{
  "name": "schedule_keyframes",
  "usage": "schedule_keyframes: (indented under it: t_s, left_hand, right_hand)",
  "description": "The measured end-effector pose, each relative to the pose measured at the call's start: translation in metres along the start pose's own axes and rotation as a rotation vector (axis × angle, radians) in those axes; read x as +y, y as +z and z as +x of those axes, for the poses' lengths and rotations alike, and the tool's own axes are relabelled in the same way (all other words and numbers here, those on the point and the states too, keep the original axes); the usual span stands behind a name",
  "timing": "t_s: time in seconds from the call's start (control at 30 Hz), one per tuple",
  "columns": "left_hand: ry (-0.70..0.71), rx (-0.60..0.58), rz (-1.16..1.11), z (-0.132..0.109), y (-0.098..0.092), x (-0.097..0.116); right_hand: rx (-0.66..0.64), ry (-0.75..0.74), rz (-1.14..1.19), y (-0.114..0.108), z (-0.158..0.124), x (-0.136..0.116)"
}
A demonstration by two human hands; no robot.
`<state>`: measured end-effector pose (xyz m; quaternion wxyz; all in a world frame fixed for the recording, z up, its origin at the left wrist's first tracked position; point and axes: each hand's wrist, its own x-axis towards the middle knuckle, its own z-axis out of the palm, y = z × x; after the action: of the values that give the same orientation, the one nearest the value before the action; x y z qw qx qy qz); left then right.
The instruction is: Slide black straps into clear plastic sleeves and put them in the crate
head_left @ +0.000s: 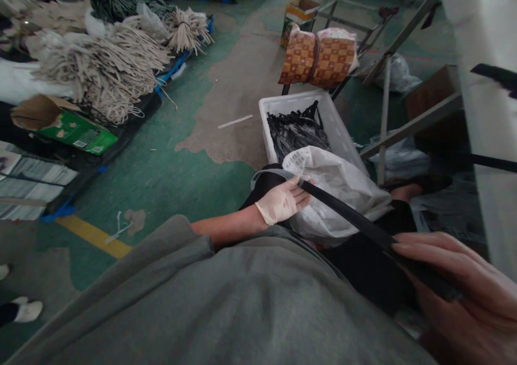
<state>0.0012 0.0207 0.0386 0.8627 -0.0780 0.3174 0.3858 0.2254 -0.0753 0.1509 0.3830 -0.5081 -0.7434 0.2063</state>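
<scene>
My left hand [283, 199], in a thin pale glove, grips the far end of a flat black strap [351, 218] above a white plastic bag [339, 192] on my lap. The strap runs down to the right into my right hand [456, 279], bare, fingers curled round it at the picture's lower right. Behind the bag stands a white plastic crate [335, 118] with a heap of black straps [294, 131] in it. My grey sleeve [226, 300] fills the foreground.
Bundles of beige cord handles [100, 69] lie piled on pallets at the left, with a green box [76, 132] and stacked printed sheets [32, 184]. A checked cushion [319, 58] sits on a metal frame behind the crate. A white table edge [484, 112] rises at the right.
</scene>
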Motion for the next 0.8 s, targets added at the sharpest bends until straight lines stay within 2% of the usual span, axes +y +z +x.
schedule_keyframes:
  t_s: [0.1,0.2,0.27,0.33,0.43,0.53,0.6,0.7,0.8]
  left_hand:
    - [-0.081,-0.04,0.018,-0.001,0.006,-0.01]
    - [-0.124,-0.094,0.038,0.0,0.008,-0.017]
    - [-0.125,-0.117,0.057,0.002,0.007,-0.018]
    - [-0.13,-0.133,0.072,0.003,0.004,-0.016]
    - [-0.137,-0.143,0.092,0.001,-0.002,-0.012]
    - [-0.151,-0.14,0.138,-0.004,-0.006,-0.01]
    - [-0.174,-0.119,0.184,-0.009,-0.006,-0.011]
    - [-0.195,-0.108,0.241,-0.014,-0.004,-0.012]
    - [-0.217,-0.168,0.278,-0.016,-0.004,-0.015]
  right_hand:
    - [0.152,-0.055,-0.081,0.027,0.015,0.009]
    - [0.099,-0.087,-0.02,0.058,0.026,0.025]
    - [0.046,-0.068,0.058,0.069,0.026,0.032]
    - [0.055,-0.049,0.108,0.066,0.021,0.031]
    - [0.083,-0.048,0.162,0.041,0.008,0.021]
    - [-0.026,-0.007,0.192,0.012,-0.004,0.008]
    - [-0.109,0.013,0.172,0.002,-0.01,0.003]
    - [-0.152,-0.017,0.128,0.008,-0.012,0.004]
    - [-0.165,-0.062,0.091,0.032,-0.006,0.015]
